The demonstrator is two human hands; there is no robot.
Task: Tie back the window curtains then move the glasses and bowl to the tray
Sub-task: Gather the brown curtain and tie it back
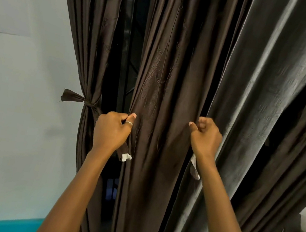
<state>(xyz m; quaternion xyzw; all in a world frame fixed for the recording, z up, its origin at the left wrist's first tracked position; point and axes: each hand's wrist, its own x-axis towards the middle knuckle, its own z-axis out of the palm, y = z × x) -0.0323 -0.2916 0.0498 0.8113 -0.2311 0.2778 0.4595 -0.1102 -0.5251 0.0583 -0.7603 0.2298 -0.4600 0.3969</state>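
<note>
Head view, close to the window. Left curtain (pixel 90 51), dark brown, is already gathered and bound by a knotted tie (pixel 88 103) of the same cloth, with one tail sticking out to the left over the wall (pixel 12 94). Between it and the middle curtain (pixel 171 69) a dark gap shows the window frame (pixel 125 52). Left hand (pixel 111 129) is closed on the left edge of the middle curtain, thumb pressed to the front of the cloth; a ring (pixel 129 123) sits on one finger. A dark strip with a white end (pixel 126 157) hangs below this hand at the wrist; whether the hand holds it cannot be told. Right hand (pixel 204 139) is closed in a pinch on the right edge of the same curtain, thumb forward. A white strip (pixel 194 167) hangs below its wrist. Both hands are level with each other, the curtain bunched between them. To the right hangs a grey, shinier curtain (pixel 266 93). A teal object (pixel 5 223) lies at near left. Cluttered items at near right are too cropped to identify. Glasses, bowl and tray are not in view.
</note>
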